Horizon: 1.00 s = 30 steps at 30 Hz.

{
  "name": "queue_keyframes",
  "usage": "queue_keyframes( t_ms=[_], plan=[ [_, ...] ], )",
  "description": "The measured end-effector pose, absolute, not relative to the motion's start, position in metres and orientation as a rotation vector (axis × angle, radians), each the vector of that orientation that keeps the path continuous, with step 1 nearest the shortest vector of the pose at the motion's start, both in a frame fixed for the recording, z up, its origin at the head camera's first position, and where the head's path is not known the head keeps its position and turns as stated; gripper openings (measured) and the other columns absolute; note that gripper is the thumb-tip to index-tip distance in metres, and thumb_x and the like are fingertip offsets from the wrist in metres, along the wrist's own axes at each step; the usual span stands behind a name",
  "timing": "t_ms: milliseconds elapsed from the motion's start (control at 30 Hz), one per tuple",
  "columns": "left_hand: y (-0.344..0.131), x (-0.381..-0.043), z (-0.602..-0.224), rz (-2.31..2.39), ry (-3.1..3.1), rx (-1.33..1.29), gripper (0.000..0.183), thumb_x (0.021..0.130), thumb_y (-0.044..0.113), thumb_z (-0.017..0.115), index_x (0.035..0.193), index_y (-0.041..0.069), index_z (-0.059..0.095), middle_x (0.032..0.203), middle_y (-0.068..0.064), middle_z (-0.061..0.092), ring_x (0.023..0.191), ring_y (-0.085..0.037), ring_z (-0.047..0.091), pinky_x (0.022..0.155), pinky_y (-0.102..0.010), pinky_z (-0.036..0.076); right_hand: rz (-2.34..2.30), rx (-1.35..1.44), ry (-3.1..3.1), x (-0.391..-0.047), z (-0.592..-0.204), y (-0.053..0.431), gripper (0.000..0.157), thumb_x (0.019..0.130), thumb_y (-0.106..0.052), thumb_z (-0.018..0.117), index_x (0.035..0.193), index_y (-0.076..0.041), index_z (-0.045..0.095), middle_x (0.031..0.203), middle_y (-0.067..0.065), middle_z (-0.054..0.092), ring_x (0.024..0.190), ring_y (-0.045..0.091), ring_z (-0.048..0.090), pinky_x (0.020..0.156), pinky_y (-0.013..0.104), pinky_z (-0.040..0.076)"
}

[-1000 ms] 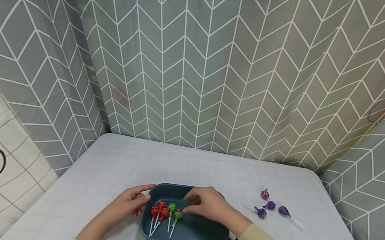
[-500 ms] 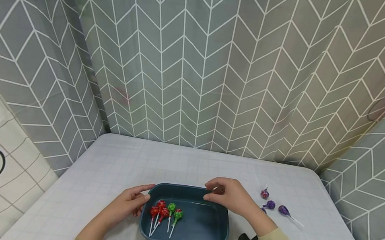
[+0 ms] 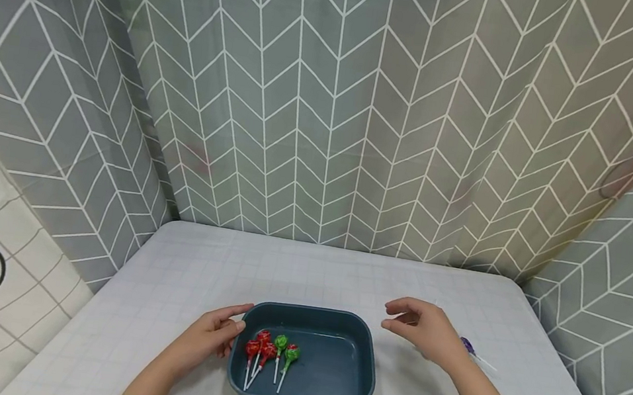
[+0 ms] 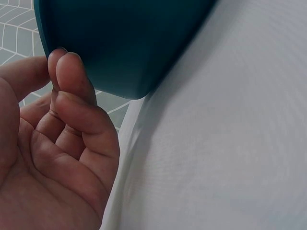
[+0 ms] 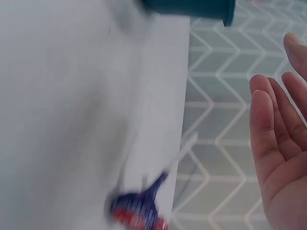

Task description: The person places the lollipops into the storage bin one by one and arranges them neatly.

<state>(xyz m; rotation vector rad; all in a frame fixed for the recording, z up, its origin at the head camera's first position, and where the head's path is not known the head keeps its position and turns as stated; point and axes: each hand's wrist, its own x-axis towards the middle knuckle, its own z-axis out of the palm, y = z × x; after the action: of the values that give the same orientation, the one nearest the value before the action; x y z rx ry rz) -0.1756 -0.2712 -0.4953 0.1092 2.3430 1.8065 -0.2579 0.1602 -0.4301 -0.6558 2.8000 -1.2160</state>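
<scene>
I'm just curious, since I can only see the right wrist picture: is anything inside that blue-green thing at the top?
Observer: Yes, it's a tray, and it holds three red lollipops and two green lollipops.
Visitor: Are they spread all over it?
Observer: No, they lie together in its left half, sticks pointing toward the person.
Visitor: And where's the other hand?
Observer: The left hand is at the tray's left end, fingers against its side.
</scene>
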Motion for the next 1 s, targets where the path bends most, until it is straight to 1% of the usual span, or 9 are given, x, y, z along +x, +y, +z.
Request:
queue_keyframes(
  t_ms=[167,333,467,533,633,900,1000],
  plan=[
    [-0.271,-0.176,-0.496,1.810,2.340,0.110,0.056,0.098,0.035,0.062,0.146,0.011,0.048,0.077,-0.012,0.062,0.065,-0.024,0.058,0.057,-0.031,0.050,-1.217,-0.536,2.855,-0.255,-0.430,0.187,0.045,0.084,-0.042,0.078,0.116,-0.012,0.070,0.112,0.002,0.069,0.095,0.016,0.067,0.076,0.032,0.054],
    [-0.272,-0.176,-0.495,1.810,2.345,0.108,0.056,0.098,0.035,0.062,0.146,0.012,0.048,0.078,-0.012,0.062,0.065,-0.024,0.058,0.057,-0.031,0.050,-1.225,-0.449,2.886,-0.252,-0.433,0.210,0.048,0.085,-0.044,0.076,0.118,-0.010,0.069,0.114,0.005,0.069,0.098,0.018,0.066,0.078,0.033,0.053],
    [-0.272,-0.175,-0.495,1.806,2.349,0.109,0.055,0.098,0.035,0.062,0.147,0.012,0.048,0.078,-0.012,0.062,0.066,-0.024,0.058,0.057,-0.031,0.050,-1.274,-0.426,2.878,-0.250,-0.441,0.224,0.047,0.085,-0.041,0.076,0.118,-0.008,0.070,0.116,0.007,0.069,0.095,0.017,0.067,0.077,0.028,0.052],
    [-0.272,-0.175,-0.495,1.806,2.349,0.104,0.055,0.098,0.034,0.062,0.147,0.012,0.048,0.078,-0.012,0.062,0.066,-0.024,0.058,0.057,-0.031,0.050,-1.299,-0.415,2.872,-0.249,-0.446,0.229,0.046,0.086,-0.039,0.077,0.118,-0.007,0.070,0.117,0.008,0.069,0.094,0.017,0.067,0.075,0.026,0.052],
    [-0.272,-0.175,-0.496,1.817,2.338,0.091,0.056,0.098,0.035,0.062,0.147,0.012,0.047,0.078,-0.012,0.062,0.066,-0.025,0.058,0.057,-0.031,0.050,-1.310,-0.369,2.875,-0.247,-0.453,0.235,0.046,0.086,-0.038,0.077,0.117,-0.006,0.070,0.115,0.008,0.069,0.092,0.016,0.067,0.073,0.025,0.052],
    [-0.272,-0.177,-0.499,1.821,2.329,0.075,0.056,0.099,0.036,0.061,0.148,0.011,0.046,0.078,-0.012,0.062,0.067,-0.026,0.058,0.058,-0.031,0.051,-1.271,-0.231,2.826,-0.245,-0.466,0.244,0.050,0.085,-0.042,0.077,0.119,-0.006,0.069,0.113,0.008,0.069,0.092,0.016,0.065,0.070,0.028,0.051],
    [-0.272,-0.177,-0.499,1.823,2.318,0.077,0.057,0.099,0.036,0.061,0.148,0.012,0.046,0.078,-0.012,0.062,0.067,-0.025,0.058,0.058,-0.031,0.050,-1.302,-0.219,2.783,-0.243,-0.469,0.244,0.050,0.085,-0.039,0.078,0.119,-0.004,0.068,0.113,0.011,0.069,0.091,0.017,0.065,0.069,0.029,0.052]
  ],
)
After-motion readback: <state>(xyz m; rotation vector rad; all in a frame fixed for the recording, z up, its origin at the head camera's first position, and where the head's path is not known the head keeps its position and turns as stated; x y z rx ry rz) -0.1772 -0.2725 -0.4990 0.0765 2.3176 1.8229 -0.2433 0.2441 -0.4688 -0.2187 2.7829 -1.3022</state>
